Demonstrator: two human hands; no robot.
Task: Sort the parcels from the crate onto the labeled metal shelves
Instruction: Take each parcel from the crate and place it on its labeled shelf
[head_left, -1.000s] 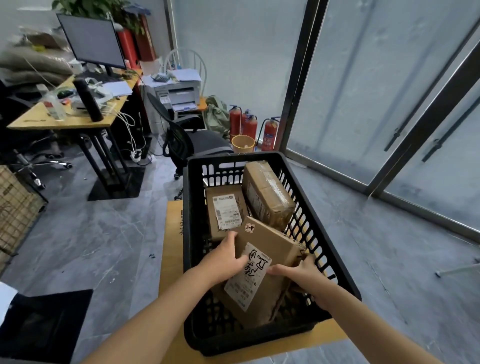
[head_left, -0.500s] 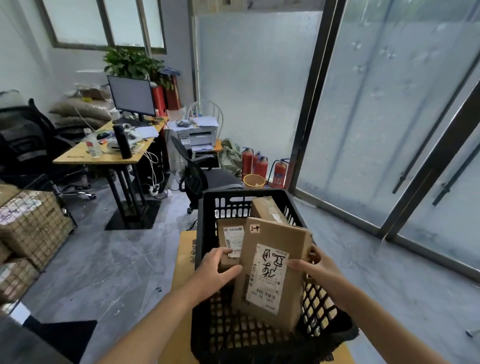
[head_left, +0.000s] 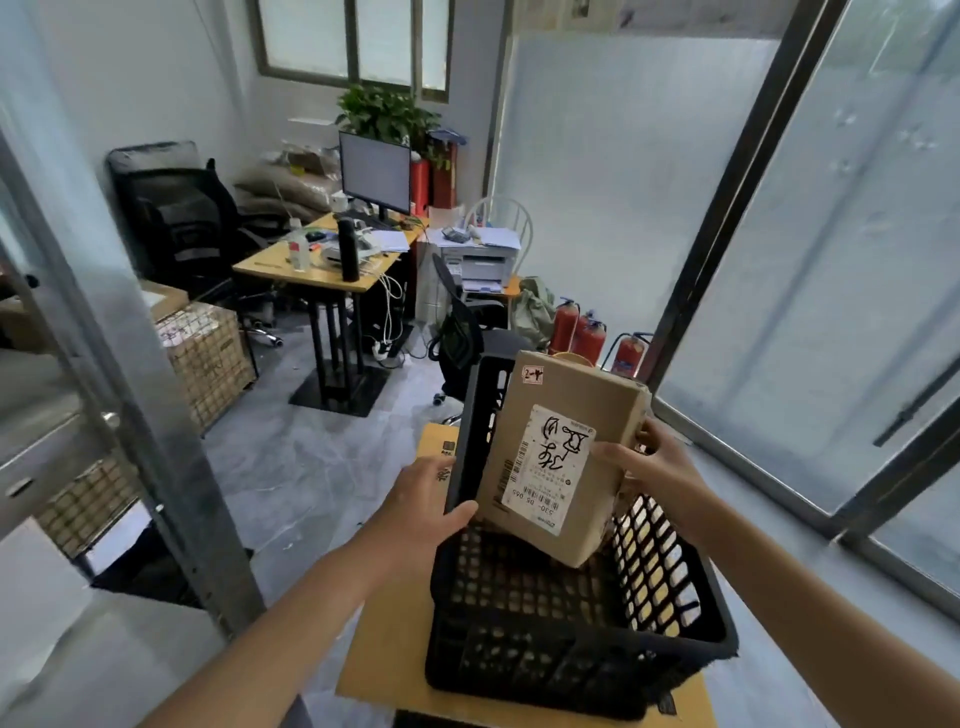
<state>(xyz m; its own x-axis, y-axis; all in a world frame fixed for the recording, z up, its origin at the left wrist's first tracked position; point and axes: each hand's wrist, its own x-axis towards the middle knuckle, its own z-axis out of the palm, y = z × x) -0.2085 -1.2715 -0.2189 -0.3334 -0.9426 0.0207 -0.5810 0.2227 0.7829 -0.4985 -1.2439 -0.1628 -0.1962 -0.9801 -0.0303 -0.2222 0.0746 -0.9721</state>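
Parcel (head_left: 571, 395), a brown cardboard one, is held tilted above the black plastic crate (head_left: 571, 649), with its lower end dipping inside and its top leaning away over the far rim. A white shipping label (head_left: 556, 467) with black handwriting faces the camera, and a small sticker (head_left: 532, 374) sits at the top left corner.

The right hand (head_left: 654, 467) grasps the parcel's right edge, thumb on the front face and fingers curled round the side. The left hand (head_left: 421, 504) is at the crate's left wall, its thumb reaching to the parcel's lower left corner. I cannot tell whether it grips the parcel.

The crate stands on a flat brown box (head_left: 389, 649), covering its right part and leaving the left edge bare. A metal shelf post (head_left: 171, 467) rises on the left. Farther off are an office chair (head_left: 457, 338), red fire extinguishers (head_left: 592, 338), and a desk (head_left: 301, 270) carrying a monitor (head_left: 375, 171).
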